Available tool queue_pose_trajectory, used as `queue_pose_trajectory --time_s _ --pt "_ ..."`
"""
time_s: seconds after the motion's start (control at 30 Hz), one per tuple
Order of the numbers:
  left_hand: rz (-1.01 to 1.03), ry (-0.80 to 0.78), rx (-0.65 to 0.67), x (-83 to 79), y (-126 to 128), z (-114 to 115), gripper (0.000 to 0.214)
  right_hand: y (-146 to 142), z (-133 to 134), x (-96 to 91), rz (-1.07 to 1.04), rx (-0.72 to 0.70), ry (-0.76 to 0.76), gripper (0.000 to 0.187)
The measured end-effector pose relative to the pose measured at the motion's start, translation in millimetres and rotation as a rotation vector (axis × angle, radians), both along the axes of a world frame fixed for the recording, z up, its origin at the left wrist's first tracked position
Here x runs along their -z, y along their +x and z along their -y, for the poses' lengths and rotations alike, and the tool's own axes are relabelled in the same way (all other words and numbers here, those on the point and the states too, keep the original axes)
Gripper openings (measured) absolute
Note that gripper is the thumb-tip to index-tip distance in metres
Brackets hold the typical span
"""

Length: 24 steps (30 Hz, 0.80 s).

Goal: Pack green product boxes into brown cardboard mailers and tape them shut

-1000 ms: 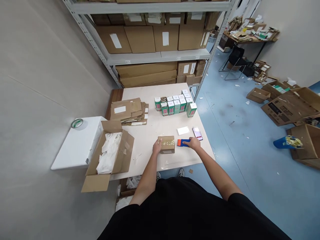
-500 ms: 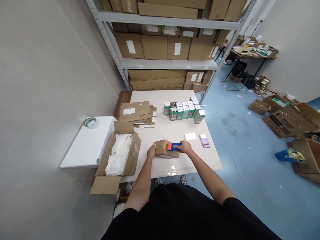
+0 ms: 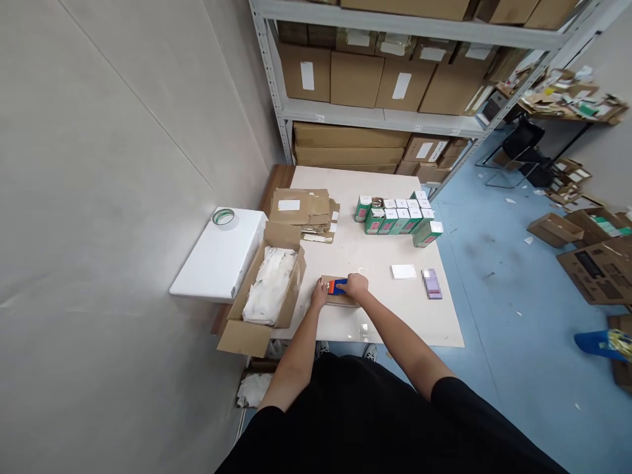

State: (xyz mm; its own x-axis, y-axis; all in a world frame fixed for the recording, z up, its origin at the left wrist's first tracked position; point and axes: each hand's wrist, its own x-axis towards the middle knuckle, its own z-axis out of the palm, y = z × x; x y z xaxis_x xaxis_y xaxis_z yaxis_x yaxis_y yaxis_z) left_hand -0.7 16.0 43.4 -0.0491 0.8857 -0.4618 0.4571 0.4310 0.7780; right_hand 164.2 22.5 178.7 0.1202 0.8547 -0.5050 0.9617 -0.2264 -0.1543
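Observation:
A small cardboard box [image 3: 342, 300] lies near the front of the table. My right hand [image 3: 356, 285] is wrapped round a blue and orange tape dispenser [image 3: 338, 286], which rests on the top of the box. At the box's left end, my left hand [image 3: 320, 291] grips the side, its fingers close to the dispenser's orange front. The strip of tape under the dispenser is too small to make out. To the right lie a white card [image 3: 403, 271] and a blurred purple item [image 3: 431, 284].
Flattened cardboard [image 3: 296, 209] is stacked at the back left. Several green and white boxes [image 3: 395, 220] stand at the back right. An open carton [image 3: 237, 338] with white paper sits left, beside a white surface [image 3: 212, 253] bearing a tape roll [image 3: 223, 216]. Behind rises a shelf rack [image 3: 355, 113].
The camera view has swung left. The dispenser has moved along the box top towards my left hand, and my two hands are closer together.

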Motion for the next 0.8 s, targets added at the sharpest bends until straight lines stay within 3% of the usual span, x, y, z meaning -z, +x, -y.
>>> queue_pose_trajectory --time_s 0.23,0.53,0.63,0.8 --pt "-0.046 -0.039 0.07 -2.5 51.9 3.0 0.054 41.4 3.3 -1.1 0.047 0.076 -0.014 0.06" --pt "-0.125 -0.064 0.148 -4.4 152.0 19.6 0.055 143.3 31.1 -7.0 0.066 0.184 -0.073 0.064" --pt "-0.164 -0.05 0.144 -3.6 164.9 22.8 0.056 188.0 49.3 -5.7 0.072 0.192 -0.074 0.063" --pt "-0.235 -0.018 0.164 -4.5 164.1 25.2 0.057 268.5 91.0 -0.3 0.127 0.258 -0.074 0.06"
